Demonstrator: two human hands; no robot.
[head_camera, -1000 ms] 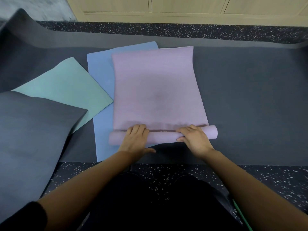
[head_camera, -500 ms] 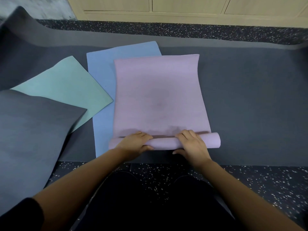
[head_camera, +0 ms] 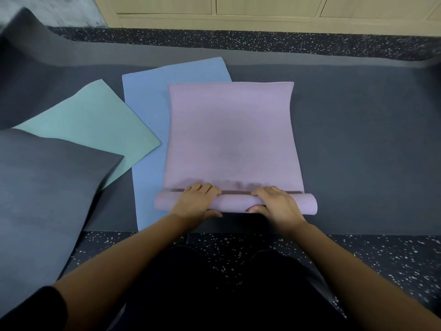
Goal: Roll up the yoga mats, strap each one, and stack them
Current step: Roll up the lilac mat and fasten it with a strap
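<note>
At the near edge, left hand (head_camera: 196, 202) and right hand (head_camera: 278, 204) grip the barely rolled pink mat (head_camera: 231, 139); blue mat (head_camera: 148, 103), teal mat (head_camera: 95, 120) and grey mat (head_camera: 47, 187) lie unrolled, unstrapped.

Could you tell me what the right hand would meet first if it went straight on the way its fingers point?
Probably the flat, unrolled stretch of the pink mat, directly beyond the roll the right hand grips.
</note>
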